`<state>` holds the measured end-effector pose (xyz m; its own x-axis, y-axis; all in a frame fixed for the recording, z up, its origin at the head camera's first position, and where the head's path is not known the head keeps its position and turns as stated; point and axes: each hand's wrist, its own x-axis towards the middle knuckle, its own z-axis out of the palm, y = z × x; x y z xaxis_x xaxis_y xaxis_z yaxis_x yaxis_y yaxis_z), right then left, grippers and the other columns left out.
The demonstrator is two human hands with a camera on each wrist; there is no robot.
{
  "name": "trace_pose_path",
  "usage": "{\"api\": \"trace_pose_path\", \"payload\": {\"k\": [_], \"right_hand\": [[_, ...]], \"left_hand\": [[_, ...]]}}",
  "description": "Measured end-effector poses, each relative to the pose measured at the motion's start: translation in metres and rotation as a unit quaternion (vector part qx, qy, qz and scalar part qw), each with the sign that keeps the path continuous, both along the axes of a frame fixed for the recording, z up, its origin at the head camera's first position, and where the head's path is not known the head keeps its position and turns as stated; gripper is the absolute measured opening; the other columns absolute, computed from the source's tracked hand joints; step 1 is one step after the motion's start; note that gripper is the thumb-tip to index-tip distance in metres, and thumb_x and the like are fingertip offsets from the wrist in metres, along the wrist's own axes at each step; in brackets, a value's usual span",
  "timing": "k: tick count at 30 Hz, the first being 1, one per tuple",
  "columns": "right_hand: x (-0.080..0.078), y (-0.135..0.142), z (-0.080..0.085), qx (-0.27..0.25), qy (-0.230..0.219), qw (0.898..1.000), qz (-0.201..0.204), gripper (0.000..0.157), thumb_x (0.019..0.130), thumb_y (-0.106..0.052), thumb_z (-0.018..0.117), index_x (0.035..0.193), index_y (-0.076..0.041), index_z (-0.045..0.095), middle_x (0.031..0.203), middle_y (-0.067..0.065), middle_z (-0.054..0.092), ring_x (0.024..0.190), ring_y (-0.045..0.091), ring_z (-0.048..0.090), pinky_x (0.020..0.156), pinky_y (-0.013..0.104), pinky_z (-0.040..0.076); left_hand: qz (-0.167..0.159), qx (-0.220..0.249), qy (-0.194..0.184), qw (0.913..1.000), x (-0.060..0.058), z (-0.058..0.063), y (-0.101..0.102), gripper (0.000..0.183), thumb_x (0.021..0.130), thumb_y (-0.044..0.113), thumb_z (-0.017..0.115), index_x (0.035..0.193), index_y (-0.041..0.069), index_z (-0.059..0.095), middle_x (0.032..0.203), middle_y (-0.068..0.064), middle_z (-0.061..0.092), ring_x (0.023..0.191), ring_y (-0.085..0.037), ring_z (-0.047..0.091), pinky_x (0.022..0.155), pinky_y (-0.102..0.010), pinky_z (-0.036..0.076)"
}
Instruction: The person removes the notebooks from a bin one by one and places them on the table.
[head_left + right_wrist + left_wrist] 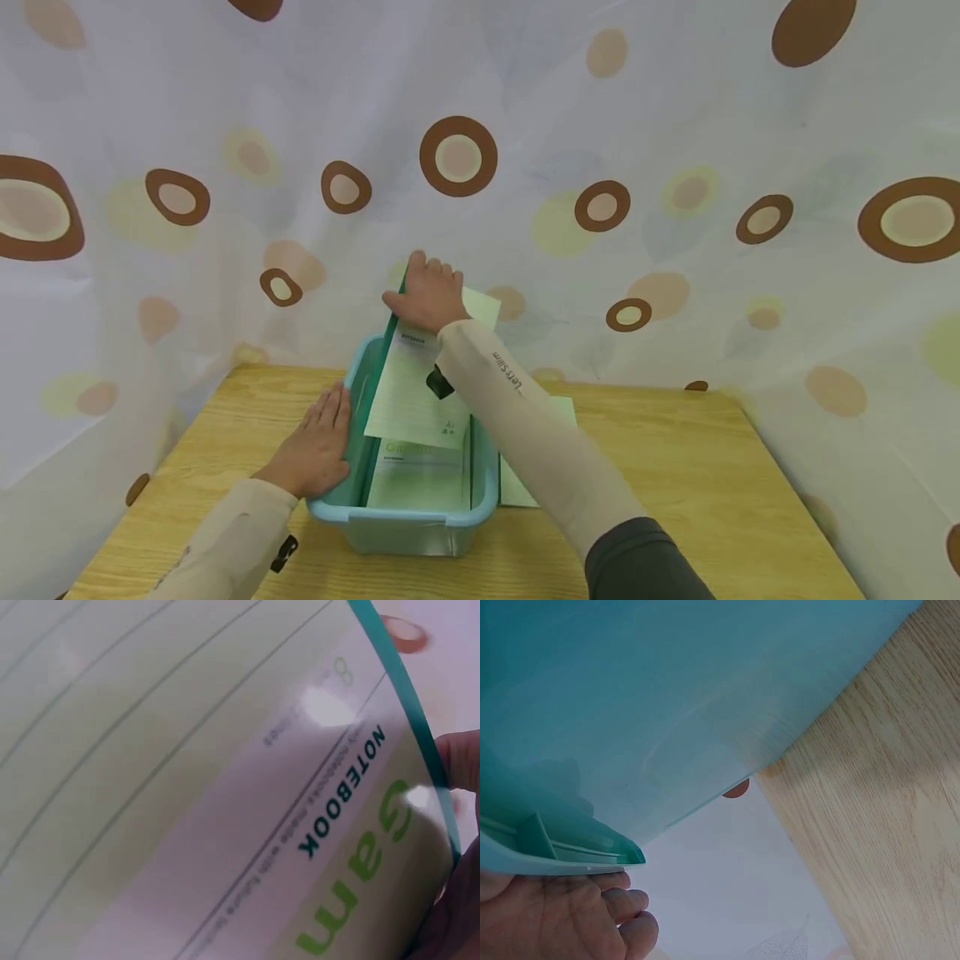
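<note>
Left hand [318, 442], fingers extended, rests on blue bin's [397, 535] rim at nine o'clock. Lower notebook [420, 490] sits inside, toward six. Raised notebook [412, 396] tilts above it, top end pinched by right hand [431, 298] at twelve. Green sheet [516, 490] on wooden table [660, 483], three o'clock.

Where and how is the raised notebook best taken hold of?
The raised notebook is likely best pinched at its upper end beside the teal edge, from above, as the right hand does: it's thin, and that end clears the bin.
</note>
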<state>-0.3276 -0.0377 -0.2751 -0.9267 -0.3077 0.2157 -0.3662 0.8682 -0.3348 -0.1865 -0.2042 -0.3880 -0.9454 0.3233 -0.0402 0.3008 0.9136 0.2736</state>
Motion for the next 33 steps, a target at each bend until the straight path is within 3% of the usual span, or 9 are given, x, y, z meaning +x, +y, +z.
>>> {"api": "trace_pose_path", "payload": {"k": [7,10,13,19,26,33], "right_hand": [[0.011,0.047,0.075,-0.044,0.034,0.998,-0.005,0.038,0.088,-0.037,0.052,0.108,-0.006,0.043,0.093,0.010,0.048,0.088,0.027,0.044,0.083,0.043,0.031],[0.014,0.074,0.091,-0.050,0.038,0.998,-0.012,0.040,0.088,-0.034,0.050,0.113,-0.004,0.042,0.096,0.011,0.047,0.090,0.029,0.043,0.084,0.044,0.029],[0.014,0.103,0.092,-0.045,0.041,0.998,-0.019,0.036,0.087,-0.031,0.048,0.109,-0.003,0.041,0.092,0.012,0.046,0.086,0.030,0.042,0.081,0.042,0.028],[0.007,0.161,0.059,-0.027,0.052,0.998,-0.039,0.027,0.084,-0.027,0.049,0.094,-0.003,0.041,0.082,0.013,0.042,0.077,0.030,0.039,0.075,0.043,0.025],[-0.008,0.225,-0.004,-0.002,0.046,0.997,-0.058,0.026,0.083,-0.025,0.050,0.090,-0.002,0.039,0.078,0.013,0.039,0.072,0.030,0.037,0.071,0.043,0.024],[-0.015,0.273,-0.069,0.019,0.034,0.998,-0.044,0.026,0.084,-0.023,0.054,0.091,0.000,0.045,0.074,0.011,0.040,0.068,0.028,0.038,0.069,0.045,0.026]], "left_hand": [[-0.002,0.015,0.010,0.9998,-0.002,-0.002,0.000,0.077,0.077,0.002,0.043,0.142,-0.023,0.011,0.151,-0.039,0.008,0.140,-0.052,0.009,0.114,-0.059,0.010],[0.001,0.000,0.001,1.0000,-0.001,0.000,0.001,0.077,0.078,0.003,0.045,0.143,-0.022,0.011,0.151,-0.039,0.006,0.140,-0.052,0.008,0.114,-0.059,0.011],[0.004,-0.009,-0.009,0.9999,0.000,0.002,0.003,0.078,0.079,0.003,0.047,0.143,-0.022,0.011,0.152,-0.039,0.005,0.141,-0.051,0.006,0.114,-0.058,0.011],[0.005,-0.013,-0.005,0.9999,0.000,0.001,0.003,0.078,0.079,0.003,0.048,0.142,-0.023,0.011,0.151,-0.039,0.007,0.140,-0.052,0.008,0.114,-0.058,0.012],[0.008,-0.012,-0.006,0.9999,0.002,0.001,0.004,0.077,0.079,0.003,0.048,0.143,-0.022,0.012,0.152,-0.039,0.007,0.140,-0.052,0.008,0.113,-0.059,0.013],[0.007,-0.011,-0.011,0.9998,0.001,0.001,0.005,0.077,0.080,0.003,0.048,0.143,-0.022,0.012,0.152,-0.038,0.006,0.140,-0.052,0.007,0.113,-0.059,0.012]]}}
